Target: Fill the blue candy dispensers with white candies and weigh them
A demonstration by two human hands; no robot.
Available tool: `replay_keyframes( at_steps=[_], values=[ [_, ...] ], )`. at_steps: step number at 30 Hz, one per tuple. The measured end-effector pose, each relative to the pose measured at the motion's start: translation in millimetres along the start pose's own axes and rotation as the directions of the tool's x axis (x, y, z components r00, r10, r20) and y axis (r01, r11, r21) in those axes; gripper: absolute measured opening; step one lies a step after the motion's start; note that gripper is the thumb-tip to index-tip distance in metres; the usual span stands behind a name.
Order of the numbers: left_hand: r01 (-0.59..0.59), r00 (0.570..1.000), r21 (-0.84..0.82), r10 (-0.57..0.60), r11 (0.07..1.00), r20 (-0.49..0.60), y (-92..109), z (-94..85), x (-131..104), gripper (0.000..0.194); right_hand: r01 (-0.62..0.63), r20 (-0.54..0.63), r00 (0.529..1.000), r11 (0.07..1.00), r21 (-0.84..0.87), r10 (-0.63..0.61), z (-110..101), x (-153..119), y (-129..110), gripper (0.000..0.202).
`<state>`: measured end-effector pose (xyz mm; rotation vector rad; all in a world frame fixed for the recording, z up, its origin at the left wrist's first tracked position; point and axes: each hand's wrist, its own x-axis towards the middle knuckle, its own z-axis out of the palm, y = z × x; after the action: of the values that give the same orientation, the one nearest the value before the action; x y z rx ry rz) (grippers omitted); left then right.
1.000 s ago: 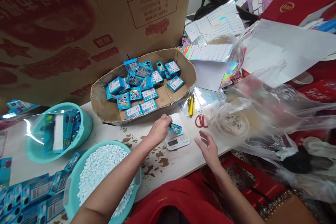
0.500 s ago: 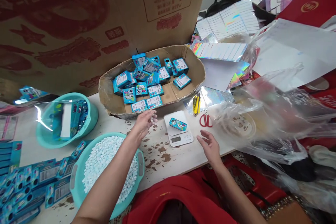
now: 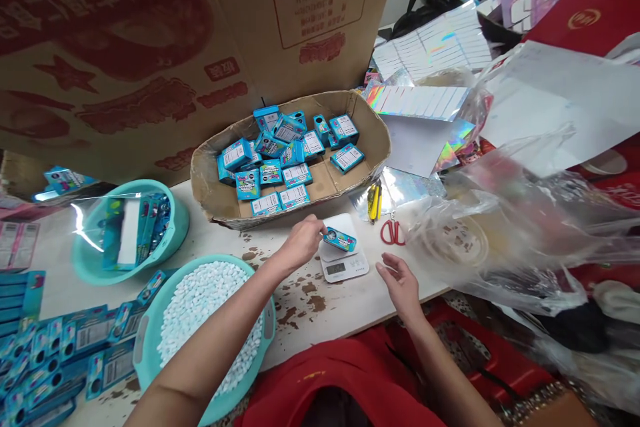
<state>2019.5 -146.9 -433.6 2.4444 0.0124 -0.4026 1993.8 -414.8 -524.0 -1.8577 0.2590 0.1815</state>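
A small blue box (image 3: 340, 240) lies on a white digital scale (image 3: 353, 268). My left hand (image 3: 304, 240) is at the left edge of the scale, its fingers pressed together at the box's left end; what is between the fingertips is too small to make out. To the right of the scale, my right hand (image 3: 400, 283) hovers with its fingers apart and nothing in it. A turquoise basin (image 3: 270, 313) full of small white pieces (image 3: 200, 313) stands beneath my left forearm.
Behind the scale is a cardboard tray (image 3: 325, 197) of blue boxes. Red scissors (image 3: 393, 232) and a yellow cutter (image 3: 374, 201) lie right of it. Another turquoise basin (image 3: 180, 220) and flat blue packs (image 3: 113, 363) are at left, plastic bags (image 3: 525, 213) at right.
My left hand has moved right, from in front of the cardboard tray to the left end of the box on the scale. My right hand has barely moved.
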Motion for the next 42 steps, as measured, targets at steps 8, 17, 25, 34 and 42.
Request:
replay_keyframes(
  at_steps=[8,17,25,34,42],
  values=[
    [-0.070,0.996,0.138,0.063,0.988,0.058,19.4,5.0,11.6,0.029,-0.038,-0.019,0.999,0.999,0.033,0.039,-6.5,0.3,6.2,0.051],
    [0.016,0.980,-0.220,-0.059,0.975,-0.189,3.4,-5.8,3.8,0.017,-0.073,-0.018,0.997,0.997,0.022,0.074,-7.7,1.8,0.9,0.051],
    [0.254,0.867,-0.575,-0.446,0.778,-0.221,-61.6,-3.0,-79.9,0.023,-0.119,0.021,0.993,0.993,-0.012,0.120,-7.2,-0.6,-7.4,0.051],
    [0.348,0.737,-0.569,-0.592,0.745,-0.325,-100.6,3.6,-145.9,0.032,-0.100,0.071,0.992,0.994,-0.054,0.104,7.9,-5.5,-10.8,0.051],
    [0.362,0.757,-0.307,-0.470,0.880,-0.455,-102.3,7.5,-167.5,0.023,0.102,0.117,0.989,0.987,-0.123,-0.088,40.0,-3.8,-24.0,0.072]
  ],
)
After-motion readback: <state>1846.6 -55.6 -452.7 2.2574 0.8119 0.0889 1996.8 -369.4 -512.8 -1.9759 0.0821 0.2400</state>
